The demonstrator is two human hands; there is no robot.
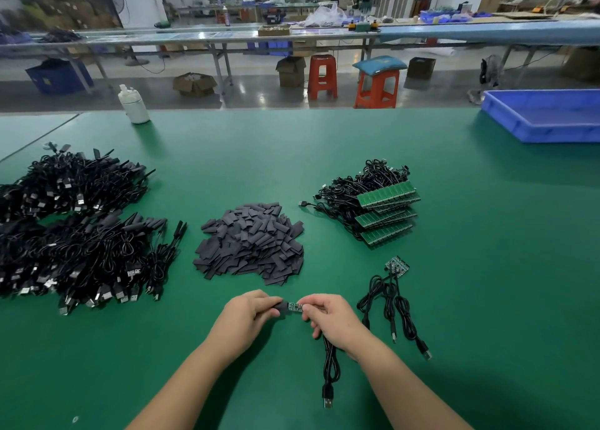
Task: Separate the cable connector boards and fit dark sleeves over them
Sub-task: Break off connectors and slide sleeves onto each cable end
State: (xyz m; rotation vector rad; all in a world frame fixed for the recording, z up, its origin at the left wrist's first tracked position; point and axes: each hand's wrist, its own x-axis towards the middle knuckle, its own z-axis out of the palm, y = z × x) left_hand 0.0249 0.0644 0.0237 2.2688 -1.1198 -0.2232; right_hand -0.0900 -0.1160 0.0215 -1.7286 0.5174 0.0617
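Observation:
My left hand [250,313] pinches a dark sleeve [281,307] at the near centre of the green table. My right hand [328,316] grips the other end of a small connector board [295,307], whose left end sits inside the sleeve. That board's black cable [330,368] hangs from under my right hand, ending in a USB plug. A heap of dark sleeves [251,244] lies just beyond my hands. Joined green board strips with cables [383,209] are stacked at the right. Separated boards with cables [394,290] lie right of my hand.
Two big piles of black sleeved cables [74,231] fill the left of the green table [487,267]. A blue tray [548,118] sits at the far right edge, a white bottle [133,105] at the far left edge. Benches and red stools stand beyond.

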